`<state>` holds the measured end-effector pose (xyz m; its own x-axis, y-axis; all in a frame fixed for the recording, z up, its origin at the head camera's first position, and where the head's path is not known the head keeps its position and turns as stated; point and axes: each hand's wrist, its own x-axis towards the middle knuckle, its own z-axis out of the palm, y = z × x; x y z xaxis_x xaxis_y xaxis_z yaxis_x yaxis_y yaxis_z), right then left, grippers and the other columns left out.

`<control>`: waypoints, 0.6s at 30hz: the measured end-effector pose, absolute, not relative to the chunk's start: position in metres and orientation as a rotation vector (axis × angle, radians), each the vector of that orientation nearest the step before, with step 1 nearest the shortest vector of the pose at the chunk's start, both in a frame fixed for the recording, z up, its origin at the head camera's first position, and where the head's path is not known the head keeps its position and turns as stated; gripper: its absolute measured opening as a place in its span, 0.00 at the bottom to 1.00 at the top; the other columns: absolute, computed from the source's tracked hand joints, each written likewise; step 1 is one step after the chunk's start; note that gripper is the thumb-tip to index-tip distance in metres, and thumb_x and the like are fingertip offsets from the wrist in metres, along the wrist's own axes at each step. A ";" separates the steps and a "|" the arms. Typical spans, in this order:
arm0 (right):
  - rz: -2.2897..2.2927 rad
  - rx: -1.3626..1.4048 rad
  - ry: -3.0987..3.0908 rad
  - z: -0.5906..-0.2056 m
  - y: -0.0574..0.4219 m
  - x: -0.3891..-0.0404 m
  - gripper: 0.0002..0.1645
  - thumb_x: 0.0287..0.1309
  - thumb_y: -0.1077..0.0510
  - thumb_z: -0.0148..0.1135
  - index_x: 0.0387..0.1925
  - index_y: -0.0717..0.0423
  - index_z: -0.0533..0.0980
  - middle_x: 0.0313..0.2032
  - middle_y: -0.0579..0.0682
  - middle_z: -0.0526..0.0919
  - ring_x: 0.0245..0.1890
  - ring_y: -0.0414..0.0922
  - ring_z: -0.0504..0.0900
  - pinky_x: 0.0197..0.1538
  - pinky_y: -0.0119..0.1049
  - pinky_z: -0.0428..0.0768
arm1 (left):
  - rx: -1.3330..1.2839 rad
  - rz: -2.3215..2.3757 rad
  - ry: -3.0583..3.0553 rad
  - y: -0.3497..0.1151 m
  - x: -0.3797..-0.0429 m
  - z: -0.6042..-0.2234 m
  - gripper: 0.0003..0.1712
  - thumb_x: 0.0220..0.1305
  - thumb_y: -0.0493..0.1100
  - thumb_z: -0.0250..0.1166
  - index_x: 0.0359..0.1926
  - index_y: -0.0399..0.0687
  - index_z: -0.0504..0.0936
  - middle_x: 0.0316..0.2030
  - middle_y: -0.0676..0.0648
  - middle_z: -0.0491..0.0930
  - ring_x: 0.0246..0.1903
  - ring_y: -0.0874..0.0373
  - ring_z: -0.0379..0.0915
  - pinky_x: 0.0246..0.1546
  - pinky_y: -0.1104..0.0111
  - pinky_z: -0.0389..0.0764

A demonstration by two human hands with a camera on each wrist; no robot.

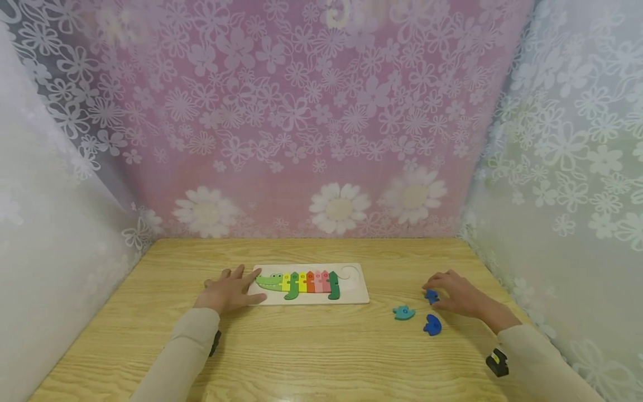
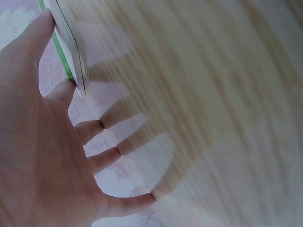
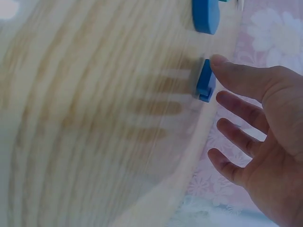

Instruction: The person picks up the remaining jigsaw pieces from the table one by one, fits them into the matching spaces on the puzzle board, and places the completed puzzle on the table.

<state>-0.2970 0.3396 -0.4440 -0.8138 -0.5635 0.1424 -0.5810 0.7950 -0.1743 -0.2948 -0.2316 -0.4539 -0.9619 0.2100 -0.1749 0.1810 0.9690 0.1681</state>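
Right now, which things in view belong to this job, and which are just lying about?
Seemingly the job's:
crocodile board, touched by the left hand
fitted pieces
teal piece
curved blue piece
small blue piece, at the right hand

Just surroundings:
wooden table
floral backdrop
black wrist device

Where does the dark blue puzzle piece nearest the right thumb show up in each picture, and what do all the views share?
Head: the dark blue piece is at lower right, above the other blue piece.
Left wrist: not in this picture.
Right wrist: it is right of centre, upper half, below the other blue piece.
Shared landmark: the wooden table, visible in all three.
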 end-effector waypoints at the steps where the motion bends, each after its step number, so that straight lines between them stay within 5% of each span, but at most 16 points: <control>1: 0.315 0.927 -2.897 -0.445 0.340 -0.297 0.23 0.53 0.56 0.78 0.52 0.56 0.86 0.50 0.55 0.85 0.47 0.55 0.78 0.44 0.54 0.78 | 0.292 0.220 2.926 -0.232 -0.296 -0.455 0.53 0.65 0.82 0.50 0.83 0.65 0.52 0.81 0.34 0.51 0.76 0.22 0.48 0.56 0.15 0.56; 18: 0.198 0.912 -2.921 -0.453 0.342 -0.303 0.21 0.56 0.57 0.76 0.52 0.56 0.85 0.45 0.54 0.85 0.41 0.51 0.79 0.37 0.44 0.79 | 0.295 0.219 2.925 -0.232 -0.296 -0.455 0.54 0.65 0.82 0.49 0.83 0.65 0.52 0.81 0.34 0.50 0.76 0.22 0.47 0.55 0.15 0.56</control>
<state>-0.3033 0.3420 -0.4533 -0.8204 -0.5612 0.1097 -0.5709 0.8148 -0.1008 -0.2962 -0.2325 -0.4551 -0.9615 0.2110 -0.1762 0.1824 0.9692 0.1654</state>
